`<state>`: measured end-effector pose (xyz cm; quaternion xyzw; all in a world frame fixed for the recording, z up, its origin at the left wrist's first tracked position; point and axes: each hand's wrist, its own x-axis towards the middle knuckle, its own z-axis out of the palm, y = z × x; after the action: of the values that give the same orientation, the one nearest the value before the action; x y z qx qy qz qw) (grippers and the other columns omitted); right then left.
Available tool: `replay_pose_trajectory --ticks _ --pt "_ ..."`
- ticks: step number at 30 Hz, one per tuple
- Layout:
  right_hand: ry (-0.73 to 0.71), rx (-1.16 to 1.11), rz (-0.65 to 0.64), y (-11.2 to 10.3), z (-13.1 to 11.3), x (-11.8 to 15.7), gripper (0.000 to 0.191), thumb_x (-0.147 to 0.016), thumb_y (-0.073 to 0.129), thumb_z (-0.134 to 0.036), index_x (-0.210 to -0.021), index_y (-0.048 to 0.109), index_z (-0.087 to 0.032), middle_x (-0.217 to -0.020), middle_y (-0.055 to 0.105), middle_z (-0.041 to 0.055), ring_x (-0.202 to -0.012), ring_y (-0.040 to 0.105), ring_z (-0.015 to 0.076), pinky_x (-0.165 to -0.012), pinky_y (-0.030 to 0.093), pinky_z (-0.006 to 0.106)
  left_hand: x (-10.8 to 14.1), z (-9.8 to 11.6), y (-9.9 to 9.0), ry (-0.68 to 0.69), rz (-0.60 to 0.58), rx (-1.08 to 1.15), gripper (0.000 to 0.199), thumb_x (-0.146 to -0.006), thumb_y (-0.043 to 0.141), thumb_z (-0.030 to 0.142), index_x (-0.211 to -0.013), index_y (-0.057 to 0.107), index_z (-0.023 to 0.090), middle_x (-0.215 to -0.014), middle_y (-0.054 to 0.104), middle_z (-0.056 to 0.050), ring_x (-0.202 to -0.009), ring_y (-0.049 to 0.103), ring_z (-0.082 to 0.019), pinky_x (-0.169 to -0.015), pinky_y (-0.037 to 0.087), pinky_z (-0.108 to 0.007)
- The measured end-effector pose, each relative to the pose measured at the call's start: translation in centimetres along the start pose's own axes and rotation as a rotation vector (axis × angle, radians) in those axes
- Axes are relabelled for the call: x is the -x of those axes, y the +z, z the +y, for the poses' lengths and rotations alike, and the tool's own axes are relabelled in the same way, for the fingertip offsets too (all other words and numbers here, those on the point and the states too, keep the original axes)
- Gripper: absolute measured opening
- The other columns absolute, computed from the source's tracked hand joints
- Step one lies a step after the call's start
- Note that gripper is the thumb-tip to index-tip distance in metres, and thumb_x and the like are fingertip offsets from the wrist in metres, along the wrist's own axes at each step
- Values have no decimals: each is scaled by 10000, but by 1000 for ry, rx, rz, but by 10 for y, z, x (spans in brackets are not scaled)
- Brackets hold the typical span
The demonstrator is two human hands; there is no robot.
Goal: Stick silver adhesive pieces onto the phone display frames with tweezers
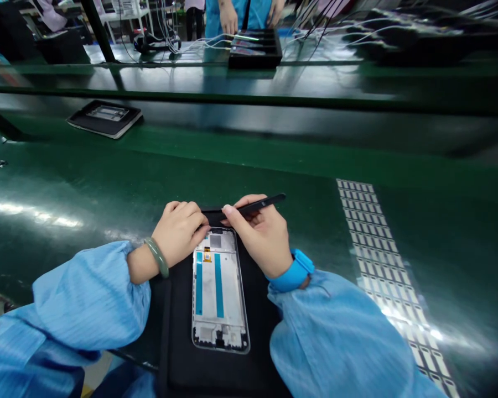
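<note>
two hands work at the top end of a phone frame (209,284), which lies face-down or opened, its inner side up, on a black pad (178,342) at the near edge of the green counter (108,188). the right hand (265,237), wearing a blue wristband (292,273), grips a slim black tool (257,206) between thumb and fingers; its rear end points up and to the right, and its working tip cannot be made out against the dark pad. the left hand (182,232), with a green bangle (156,257) at the wrist, has its fingers bent at the frame's upper edge; whether they pinch anything cannot be told. the frame carries two lengthwise blue strips (218,284) and a small orange connector (207,255) near the top. to the right, a long sheet of small parts (373,243) runs along the counter. at the far left, a second frame (108,113) sits in a black tray (126,122). beyond, a black rack (255,62) stands on a raised shelf (170,77), near a co-worker's hand (228,17).
</note>
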<state>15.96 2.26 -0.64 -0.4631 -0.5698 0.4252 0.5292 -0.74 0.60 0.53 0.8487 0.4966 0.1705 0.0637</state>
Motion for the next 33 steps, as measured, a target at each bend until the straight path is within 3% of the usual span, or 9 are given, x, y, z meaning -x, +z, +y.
replay_pose_trajectory --ticks 12,18,24,33 --pt "13 -44 52 3 0 -3 214 -733 682 -329 -799 513 -214 -697 558 -28 -610 653 159 -585 549 300 -1 0 -4 24 -22 -3 127 -884 472 139 -823 583 143 -846 552 -38 -847 536 -202 -848 372 -399" --pt "20 -59 59 3 0 -3 238 -732 681 -352 -810 516 -200 -701 572 -20 -618 654 162 -597 558 315 6 -14 -4 18 13 116 185 -934 396 187 -917 575 141 -887 555 -51 -870 525 -182 -829 417 -348" --pt "35 -52 20 4 -2 -3 268 -721 688 -386 -794 523 -188 -651 552 -28 -576 633 140 -545 559 277 14 -22 -4 74 10 178 190 -884 511 304 -993 545 151 -954 535 -60 -936 503 -202 -876 405 -371" --pt "36 -32 13 2 -2 -3 286 -715 692 -411 -791 526 -191 -663 554 -29 -576 632 132 -545 572 269 14 -20 -3 87 28 208 160 -874 527 301 -965 557 173 -945 540 -53 -920 506 -207 -860 401 -378"
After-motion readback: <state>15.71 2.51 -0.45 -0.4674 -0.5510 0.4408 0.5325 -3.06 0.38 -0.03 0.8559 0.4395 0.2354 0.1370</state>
